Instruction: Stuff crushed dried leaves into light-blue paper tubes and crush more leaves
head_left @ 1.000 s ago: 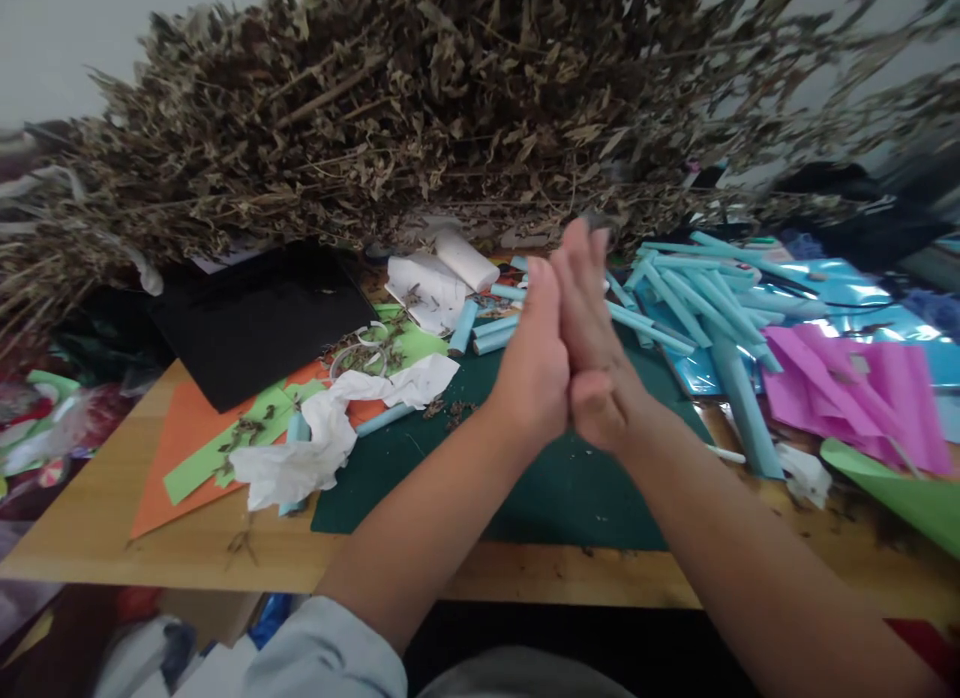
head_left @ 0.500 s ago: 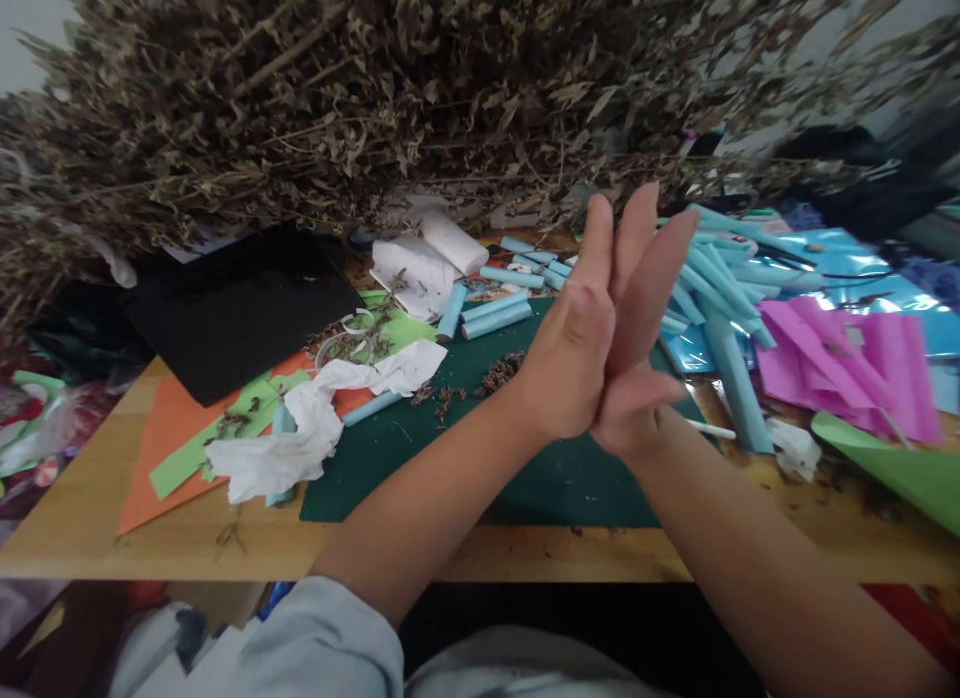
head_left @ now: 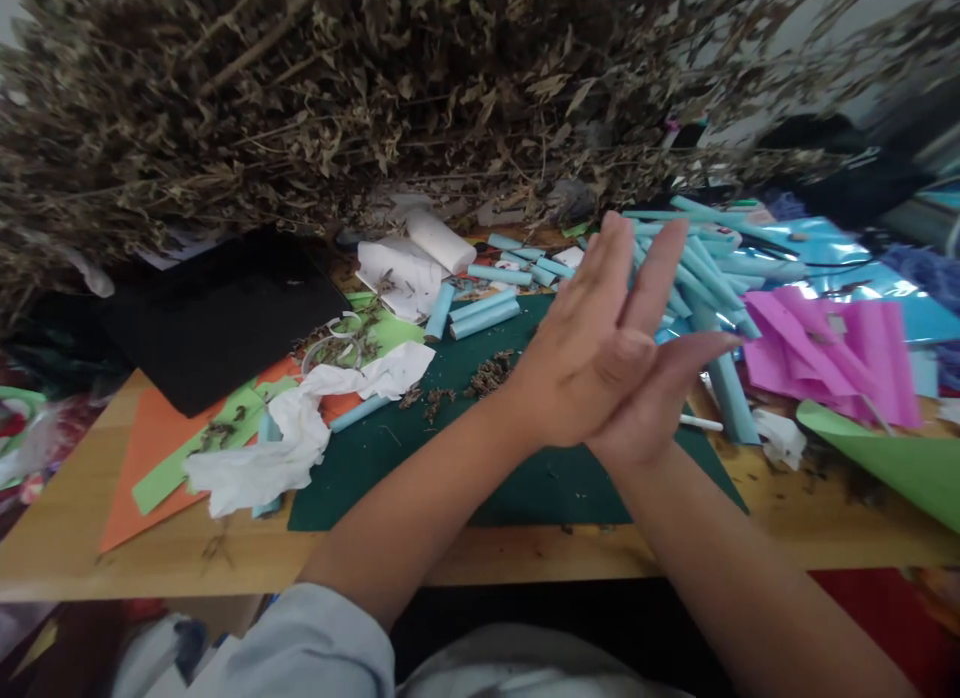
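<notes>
My left hand [head_left: 574, 363] lies palm to palm against my right hand [head_left: 660, 383], above a dark green mat [head_left: 525, 488]. Fingers on both hands are stretched out, and the right thumb points off to the right. Nothing shows between the palms, though their inner faces are hidden. Beneath the left wrist a small heap of dried crumbled leaves [head_left: 491, 375] rests on the mat. Just left of the heap are smaller leaf clumps [head_left: 439, 403]. Pale blue paper rolls [head_left: 484, 318] lie at the mat's far edge.
Dried leafy stalks [head_left: 360, 98] hang over the back of the table. Crumpled white tissue [head_left: 292, 428], green and orange paper and a black sheet [head_left: 232, 318] occupy the left. More blue rolls [head_left: 705, 273], pink paper [head_left: 832, 358] and a curled green sheet [head_left: 885, 458] lie right.
The palms have slid against each other: the left hand has turned flatter across the right, and the right thumb now sticks out further right. The view has shifted slightly.
</notes>
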The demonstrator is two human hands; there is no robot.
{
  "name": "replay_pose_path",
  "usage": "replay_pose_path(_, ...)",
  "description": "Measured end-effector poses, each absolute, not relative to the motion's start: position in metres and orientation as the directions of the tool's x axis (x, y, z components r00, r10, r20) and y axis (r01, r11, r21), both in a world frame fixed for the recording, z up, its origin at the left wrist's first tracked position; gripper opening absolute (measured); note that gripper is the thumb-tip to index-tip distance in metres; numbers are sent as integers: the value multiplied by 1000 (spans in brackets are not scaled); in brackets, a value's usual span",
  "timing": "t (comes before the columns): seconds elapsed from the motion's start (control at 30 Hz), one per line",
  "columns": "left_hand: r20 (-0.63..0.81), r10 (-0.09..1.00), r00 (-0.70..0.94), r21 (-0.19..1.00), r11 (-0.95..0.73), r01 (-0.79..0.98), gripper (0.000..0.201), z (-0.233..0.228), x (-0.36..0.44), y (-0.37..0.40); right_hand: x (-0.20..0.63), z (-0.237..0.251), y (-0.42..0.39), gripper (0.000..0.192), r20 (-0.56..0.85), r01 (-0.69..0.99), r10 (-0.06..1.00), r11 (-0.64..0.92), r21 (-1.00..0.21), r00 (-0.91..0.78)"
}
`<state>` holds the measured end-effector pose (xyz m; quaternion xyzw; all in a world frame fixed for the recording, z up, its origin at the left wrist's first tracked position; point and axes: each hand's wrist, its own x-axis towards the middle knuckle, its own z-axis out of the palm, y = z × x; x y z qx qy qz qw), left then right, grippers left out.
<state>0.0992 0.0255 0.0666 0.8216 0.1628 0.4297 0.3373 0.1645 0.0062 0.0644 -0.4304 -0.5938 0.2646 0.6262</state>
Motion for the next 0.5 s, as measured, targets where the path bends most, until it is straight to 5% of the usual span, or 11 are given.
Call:
replay_pose_path(0.1, 570, 577, 585, 735, -676, -50, 70, 57, 101, 34, 162, 73, 2, 58, 451, -140, 855, 494, -858, 257)
replay_pose_path(0.27, 384, 509, 771, 787, -617, 16, 71, 41, 100, 25, 189, 71, 4, 60, 85, -491, 901, 308, -815, 425)
replay_pose_path(0.4, 125, 478, 870, 858, -492, 147, 64, 35, 71, 14, 208, 46, -13, 60, 20, -455, 921, 211, -865, 390)
replay_pose_path(0.5, 49, 552, 832, 786, -536, 309, 48, 36, 37, 10, 221, 23, -36, 56, 79, -278, 959, 157, -948, 271)
